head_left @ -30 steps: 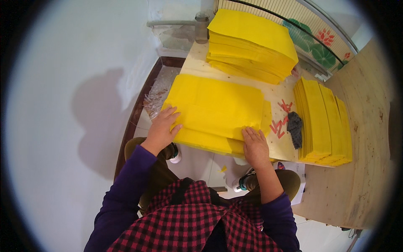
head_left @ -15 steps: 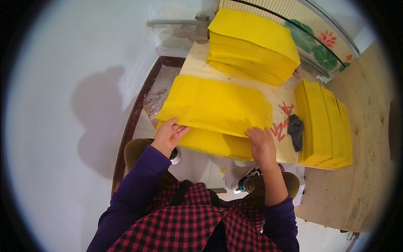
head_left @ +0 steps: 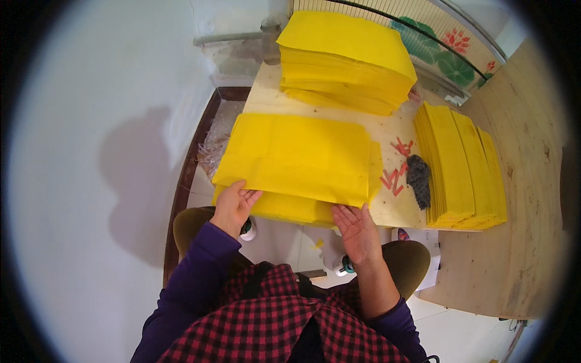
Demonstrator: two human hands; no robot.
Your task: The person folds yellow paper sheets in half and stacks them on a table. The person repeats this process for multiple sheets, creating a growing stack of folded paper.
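In front of me a yellow cloth sheet lies on top of a low pile of like sheets, its near edge slightly raised. At the near left corner my left hand pinches this edge, thumb above and fingers underneath. My right hand is at the near right corner, palm up, with its fingers stretched out flat along and partly under the edge. Nothing is visible in that palm.
A tall yellow stack stands at the back of the wooden table. More yellow bundles stand at the right. Red strips and a dark grey crumpled cloth lie between. A brown-edged tray is at the left.
My right hand has turned from palm down to palm up and shifted slightly left along the sheet's edge. My left hand keeps its pinch. The whole view has shifted a little.
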